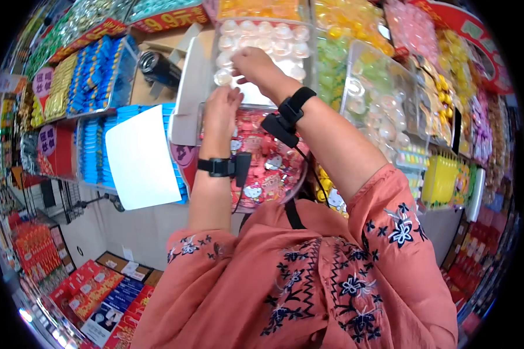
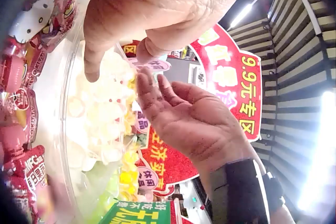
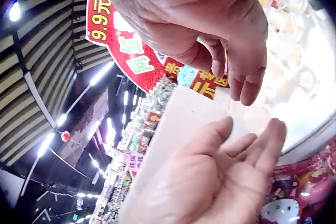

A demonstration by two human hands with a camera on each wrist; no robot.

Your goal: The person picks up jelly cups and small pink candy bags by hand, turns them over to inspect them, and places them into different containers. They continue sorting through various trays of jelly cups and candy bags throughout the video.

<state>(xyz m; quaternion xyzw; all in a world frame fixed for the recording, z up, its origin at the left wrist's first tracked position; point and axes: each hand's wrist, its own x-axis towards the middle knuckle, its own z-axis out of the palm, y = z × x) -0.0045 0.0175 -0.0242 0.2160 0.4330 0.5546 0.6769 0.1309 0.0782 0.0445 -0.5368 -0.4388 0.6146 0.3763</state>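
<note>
In the head view my left hand [image 1: 222, 107] is over the near left edge of a clear bin [image 1: 257, 98] of round, pale jelly cups [image 1: 265, 30]. My right hand [image 1: 259, 68] hovers above that bin, its fingers bent downward. From the right wrist, the right fingertips [image 3: 245, 91] hang over a cup close to the white panel [image 3: 173, 124]. The left hand [image 3: 215, 174] turns its palm up there with loosely spread fingers. The left wrist view shows nothing held in the right palm [image 2: 197, 121].
Pink Hello Kitty packets [image 1: 268, 157] fill a tub nearest the body. Blue packets [image 1: 96, 75], a black bottle [image 1: 159, 68] and a white sheet [image 1: 141, 157] are at the left. Green jelly cups [image 1: 330, 67] and a tilted clear box [image 1: 375, 96] stand at the right.
</note>
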